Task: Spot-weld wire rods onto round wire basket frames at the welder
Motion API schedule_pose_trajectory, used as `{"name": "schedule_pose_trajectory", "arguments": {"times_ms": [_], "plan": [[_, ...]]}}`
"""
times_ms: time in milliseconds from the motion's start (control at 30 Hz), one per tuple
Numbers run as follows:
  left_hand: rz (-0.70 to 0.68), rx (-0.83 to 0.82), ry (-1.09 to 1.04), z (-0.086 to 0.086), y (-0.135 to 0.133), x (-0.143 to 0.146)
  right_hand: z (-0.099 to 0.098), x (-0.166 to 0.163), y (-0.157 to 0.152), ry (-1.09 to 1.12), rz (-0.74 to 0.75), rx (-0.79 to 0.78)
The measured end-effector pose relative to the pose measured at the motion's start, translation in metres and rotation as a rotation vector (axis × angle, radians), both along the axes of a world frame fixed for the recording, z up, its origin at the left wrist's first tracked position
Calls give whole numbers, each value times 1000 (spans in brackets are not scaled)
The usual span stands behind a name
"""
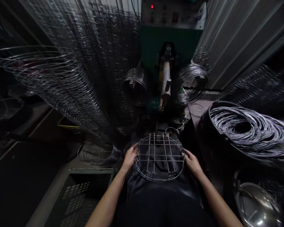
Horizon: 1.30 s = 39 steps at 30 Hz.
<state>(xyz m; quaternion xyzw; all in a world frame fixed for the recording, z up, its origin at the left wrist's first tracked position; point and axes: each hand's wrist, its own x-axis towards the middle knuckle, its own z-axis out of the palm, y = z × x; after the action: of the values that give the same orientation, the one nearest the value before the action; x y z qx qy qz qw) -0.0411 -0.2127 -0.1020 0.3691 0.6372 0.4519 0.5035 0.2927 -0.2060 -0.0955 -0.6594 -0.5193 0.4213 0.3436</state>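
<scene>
A round wire rack [159, 157] with crossing bars is held out over my dark apron [142, 186]. My left hand [130, 156] grips its left rim, fingers wrapped round the wire. On the opposite side my right hand [191, 160] is closed on the right rim. Beyond the rack stands a green machine [149, 44] with a pale horizontal arm [166, 78] pointing toward me. A small wire ring [172, 130] shows just behind the rack's far edge.
Tall stacks of wire rings [68, 82] lean at the left. A dark tub [205, 123] of wire hoops [241, 132] stands at the right, with a shiny metal bowl [260, 205] below. A green plastic crate [92, 171] sits at lower left. Wire coils [191, 77] flank the machine arm.
</scene>
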Motion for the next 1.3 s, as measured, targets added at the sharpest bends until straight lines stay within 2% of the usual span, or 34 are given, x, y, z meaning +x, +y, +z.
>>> {"name": "schedule_pose_trajectory", "arguments": {"times_ms": [100,233,433,733,933,1033,1200,1300], "plan": [[-63,-48,26,-1,0,-3,1,-1,-9,-46,-6,58],[-128,-80,28,-4,1,-7,5,-4,-4,-110,11,105],[-214,-112,84,-7,2,-14,-1,-2,-1,-91,107,50],[-382,-78,207,-3,5,-23,-5,4,-1,-3,102,-12],[-482,-56,332,-9,1,-32,-7,7,-4,40,102,-36],[-609,-55,463,-6,-1,-42,-9,6,-11,99,76,-32],[-906,-33,587,17,-1,-62,-12,4,-24,154,55,-68],[-996,-72,691,27,-5,-59,-12,2,-28,167,49,-78]]}}
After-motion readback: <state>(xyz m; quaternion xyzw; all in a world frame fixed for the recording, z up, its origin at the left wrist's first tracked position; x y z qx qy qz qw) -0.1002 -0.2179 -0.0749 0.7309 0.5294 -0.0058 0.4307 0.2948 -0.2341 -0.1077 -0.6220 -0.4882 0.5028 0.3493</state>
